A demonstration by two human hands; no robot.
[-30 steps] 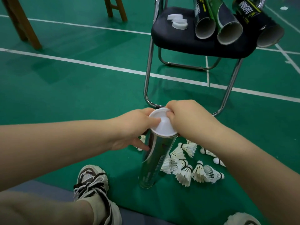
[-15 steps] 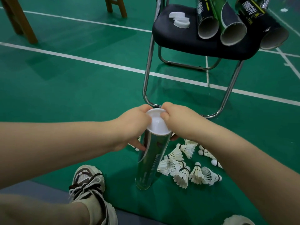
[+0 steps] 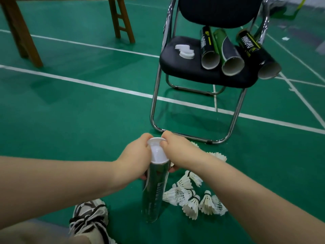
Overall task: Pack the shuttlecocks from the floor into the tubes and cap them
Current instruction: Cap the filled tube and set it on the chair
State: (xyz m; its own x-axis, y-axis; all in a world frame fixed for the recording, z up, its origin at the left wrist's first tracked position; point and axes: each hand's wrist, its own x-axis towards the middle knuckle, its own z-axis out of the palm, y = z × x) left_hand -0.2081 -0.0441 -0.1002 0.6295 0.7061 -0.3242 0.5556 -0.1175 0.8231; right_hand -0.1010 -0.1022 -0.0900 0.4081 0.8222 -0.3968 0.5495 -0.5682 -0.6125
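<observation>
A dark green shuttlecock tube (image 3: 153, 192) stands upright on the green floor in front of me. A white cap (image 3: 157, 150) sits on its top end. My left hand (image 3: 133, 161) grips the tube's upper part from the left, thumb on the cap's rim. From the right, my right hand (image 3: 181, 151) presses its fingers on the cap. Several white feather shuttlecocks (image 3: 191, 198) lie on the floor just right of the tube. Three open tubes (image 3: 228, 55) lie on the black chair seat (image 3: 177, 67), beside loose white caps (image 3: 185, 51).
The folding chair's metal legs (image 3: 154, 103) stand just beyond my hands. A wooden table leg (image 3: 22, 34) and a wooden ladder-like frame (image 3: 123, 20) are at the back left. My shoe (image 3: 89, 219) is at the lower left, close to the tube's base.
The view has tilted up, showing more of the chair. Both hands stay on the tube top, and the cap sits lower over the tube's end.
</observation>
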